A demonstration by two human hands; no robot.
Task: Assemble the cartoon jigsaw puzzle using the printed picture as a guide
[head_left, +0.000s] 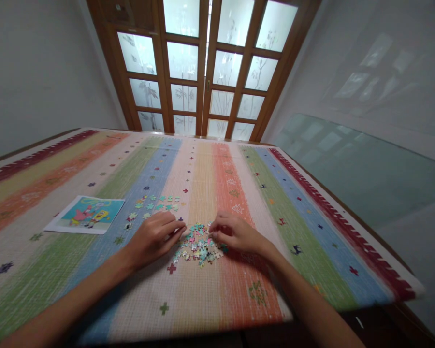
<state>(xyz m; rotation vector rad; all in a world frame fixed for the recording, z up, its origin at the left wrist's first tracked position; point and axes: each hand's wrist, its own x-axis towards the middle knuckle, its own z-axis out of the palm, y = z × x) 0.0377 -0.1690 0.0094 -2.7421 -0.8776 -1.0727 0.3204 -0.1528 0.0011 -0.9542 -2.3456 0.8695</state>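
Observation:
A loose heap of small jigsaw puzzle pieces [199, 244], in teal, pink and pale colours, lies on the striped tablecloth between my hands. My left hand [158, 238] is at the heap's left edge, thumb and index finger pinched together. On the opposite side, my right hand [234, 233] curls over the right edge with its fingertips closed in a pinch. Whatever is between the fingertips of either hand is too small to make out. Beyond my left hand, several separate puzzle pieces [160, 207] are spread in loose rows, mostly teal and green, some yellowish.
Left of the pieces lies a printed picture sheet [89, 215] with a pink starfish and a yellow sponge cartoon character. The striped tablecloth [203, 179] covers the wide table. A wooden door with frosted panes [184, 63] stands behind, and a glass panel [366, 164] leans at right.

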